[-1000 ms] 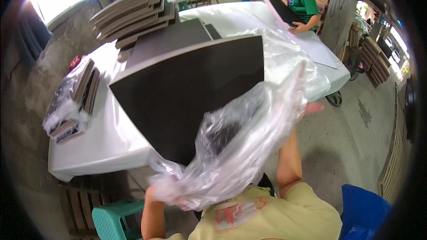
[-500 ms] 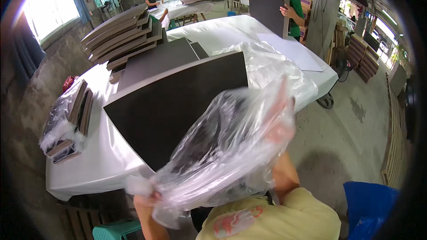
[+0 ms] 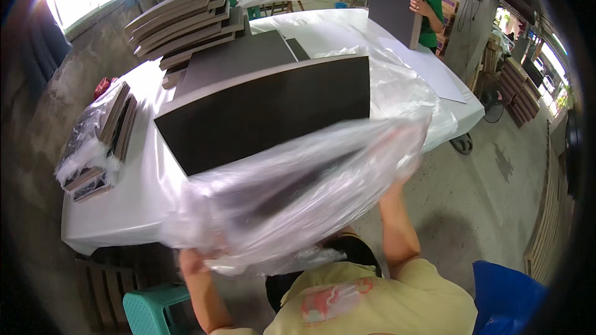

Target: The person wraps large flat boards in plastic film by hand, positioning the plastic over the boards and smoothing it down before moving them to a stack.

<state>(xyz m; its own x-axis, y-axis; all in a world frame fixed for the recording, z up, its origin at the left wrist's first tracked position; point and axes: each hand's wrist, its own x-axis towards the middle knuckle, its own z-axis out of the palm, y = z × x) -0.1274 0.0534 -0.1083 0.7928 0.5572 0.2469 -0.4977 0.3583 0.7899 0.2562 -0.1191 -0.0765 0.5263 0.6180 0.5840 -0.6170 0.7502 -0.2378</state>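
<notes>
A large clear plastic bag hangs stretched between my two hands, blurred by motion. My left hand grips its near-left end, and my right hand holds the right end, seen hazily through the film. The fingers of both hands are partly hidden by plastic. Just beyond, a big dark rectangular panel with a pale edge stands tilted on the table. The bag's upper edge overlaps the panel's lower part in view; whether it goes round the panel I cannot tell.
White sheeting covers the table. Stacked panels rise at far left, plastic-wrapped ones nearer. Loose plastic film lies right. A person in green holds another panel. A green stool stands lower left.
The bag has been drawn out flatter and wider between my hands, its right end lower and farther right. My left hand has risen slightly. The panel shows higher in the view.
</notes>
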